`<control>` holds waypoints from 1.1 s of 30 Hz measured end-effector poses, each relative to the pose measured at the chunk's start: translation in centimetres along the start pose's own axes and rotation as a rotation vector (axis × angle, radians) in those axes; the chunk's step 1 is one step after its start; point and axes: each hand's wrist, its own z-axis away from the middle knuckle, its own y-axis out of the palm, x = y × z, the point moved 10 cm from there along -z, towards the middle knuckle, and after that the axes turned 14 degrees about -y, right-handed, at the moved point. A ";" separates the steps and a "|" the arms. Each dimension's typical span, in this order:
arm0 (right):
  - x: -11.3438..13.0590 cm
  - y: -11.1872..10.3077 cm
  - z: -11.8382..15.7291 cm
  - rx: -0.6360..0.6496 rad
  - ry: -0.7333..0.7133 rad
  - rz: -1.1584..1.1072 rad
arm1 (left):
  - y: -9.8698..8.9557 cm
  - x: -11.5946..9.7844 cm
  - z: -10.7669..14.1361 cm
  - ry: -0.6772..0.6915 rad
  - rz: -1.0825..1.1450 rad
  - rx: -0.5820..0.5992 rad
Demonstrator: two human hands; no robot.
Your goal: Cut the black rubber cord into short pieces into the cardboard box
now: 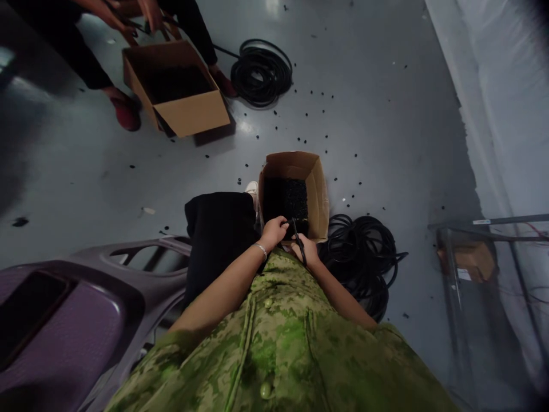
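Note:
A small open cardboard box [319,189] stands on the floor in front of me, filled with small black pieces [286,199]. My left hand [273,230], with a bracelet on the wrist, pinches the end of a black tube over the box's near edge. My right hand [307,247] grips black cutters [299,243] right beside that tube end. A coil of black tubing [364,257] lies on the floor just right of the box.
A purple plastic chair [64,320] is at my left. Another person sits at the top left over a larger cardboard box [193,114], with a second tubing coil [261,71] beside it. Black bits litter the grey floor. A metal rack [476,257] and white sheeting stand at right.

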 end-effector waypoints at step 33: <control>0.2 0.2 -0.4 0.037 -0.018 0.043 | 0.2 -0.4 -0.2 -0.007 -0.068 0.038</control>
